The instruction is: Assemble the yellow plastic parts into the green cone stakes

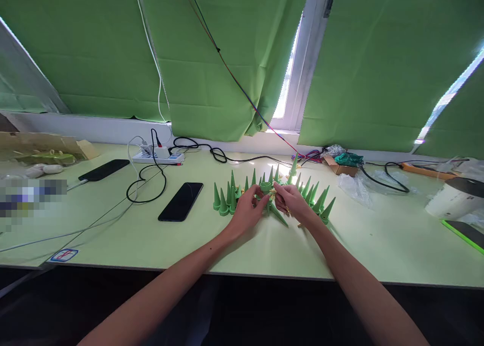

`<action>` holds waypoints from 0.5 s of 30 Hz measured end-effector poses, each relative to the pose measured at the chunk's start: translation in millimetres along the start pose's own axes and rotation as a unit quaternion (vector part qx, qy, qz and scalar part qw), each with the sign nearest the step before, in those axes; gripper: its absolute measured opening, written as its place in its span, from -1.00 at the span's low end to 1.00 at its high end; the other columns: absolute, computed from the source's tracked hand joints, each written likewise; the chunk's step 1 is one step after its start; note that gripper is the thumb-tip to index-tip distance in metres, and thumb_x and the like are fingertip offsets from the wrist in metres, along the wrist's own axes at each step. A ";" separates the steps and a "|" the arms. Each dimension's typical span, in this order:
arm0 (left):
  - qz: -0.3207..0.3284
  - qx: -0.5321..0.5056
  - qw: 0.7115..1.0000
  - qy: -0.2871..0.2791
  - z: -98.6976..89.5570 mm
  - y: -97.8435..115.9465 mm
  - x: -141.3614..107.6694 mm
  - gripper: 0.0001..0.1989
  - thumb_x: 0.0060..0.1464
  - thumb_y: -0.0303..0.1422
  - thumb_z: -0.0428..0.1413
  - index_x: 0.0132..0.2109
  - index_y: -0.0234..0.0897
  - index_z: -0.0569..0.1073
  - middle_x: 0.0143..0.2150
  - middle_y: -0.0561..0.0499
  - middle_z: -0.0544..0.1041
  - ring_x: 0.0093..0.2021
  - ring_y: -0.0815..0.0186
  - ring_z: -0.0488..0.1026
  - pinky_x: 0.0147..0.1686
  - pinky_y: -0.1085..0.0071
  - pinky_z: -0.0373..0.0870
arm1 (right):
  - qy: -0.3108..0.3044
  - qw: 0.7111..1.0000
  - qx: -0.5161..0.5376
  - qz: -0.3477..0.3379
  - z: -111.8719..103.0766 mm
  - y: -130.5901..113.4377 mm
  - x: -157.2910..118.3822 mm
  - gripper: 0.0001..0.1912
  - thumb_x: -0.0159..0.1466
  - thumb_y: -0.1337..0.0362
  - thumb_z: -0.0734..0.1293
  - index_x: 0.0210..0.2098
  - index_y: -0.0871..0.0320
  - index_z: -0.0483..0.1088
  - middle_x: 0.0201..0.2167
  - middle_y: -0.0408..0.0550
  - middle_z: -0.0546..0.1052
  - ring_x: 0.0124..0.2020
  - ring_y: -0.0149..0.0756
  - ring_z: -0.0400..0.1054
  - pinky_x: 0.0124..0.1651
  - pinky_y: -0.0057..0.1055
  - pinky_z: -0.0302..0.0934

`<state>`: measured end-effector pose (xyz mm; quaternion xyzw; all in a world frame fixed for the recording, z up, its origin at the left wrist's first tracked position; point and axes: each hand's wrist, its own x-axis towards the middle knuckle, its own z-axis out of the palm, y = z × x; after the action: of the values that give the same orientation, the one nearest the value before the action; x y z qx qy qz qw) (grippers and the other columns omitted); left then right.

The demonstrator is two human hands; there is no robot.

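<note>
Green cone apparently pinched, both grips.

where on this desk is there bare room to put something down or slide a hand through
Bare pale green desktop runs along the near edge, between the black phone and the left hand, and right of the right hand toward the white container. Crowded: green plastic cones, power strip cables, clear plastic wrap.

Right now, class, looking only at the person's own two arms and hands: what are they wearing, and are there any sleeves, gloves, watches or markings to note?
Both arms are bare from the bottom edge of the picture to the fingertips: no sleeves show. The left hand and the right hand wear no gloves. No watch, bracelet or band shows on either wrist, and no markings can be seen. Rings would be too small to tell at this size.
</note>
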<state>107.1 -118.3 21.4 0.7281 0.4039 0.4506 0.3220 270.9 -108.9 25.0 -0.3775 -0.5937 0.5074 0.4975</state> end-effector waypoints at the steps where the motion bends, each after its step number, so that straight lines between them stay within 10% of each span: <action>1: 0.002 0.003 1.000 0.000 -0.1 0.0 -0.2 -0.74 0.17 -0.13 0.04 -0.26 -0.24 0.31 -0.30 0.04 0.42 -0.47 0.42 0.33 -0.48 0.46 0.25 | 0.000 1.000 0.007 0.003 0.5 0.1 0.3 -0.38 0.21 -0.18 0.28 -0.72 0.11 0.05 -0.84 -0.29 0.06 -0.81 -0.53 -0.05 -0.75 -0.49 -0.15; 15: 0.001 -0.036 0.998 0.042 0.6 1.5 0.5 -0.73 0.17 -0.12 0.03 -0.24 -0.25 0.29 -0.27 0.04 0.41 -0.53 0.48 0.30 -0.55 0.50 0.18 | 0.030 0.999 0.009 -0.034 -0.8 -2.6 0.4 -0.51 0.25 -0.06 0.29 -0.61 0.17 0.25 -0.75 -0.22 0.28 -0.77 -0.52 0.10 -0.70 -0.52 -0.03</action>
<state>108.3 -118.6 22.6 0.6967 0.4002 0.4956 0.3300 271.7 -108.9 27.6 -0.3677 -0.5861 0.4838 0.5359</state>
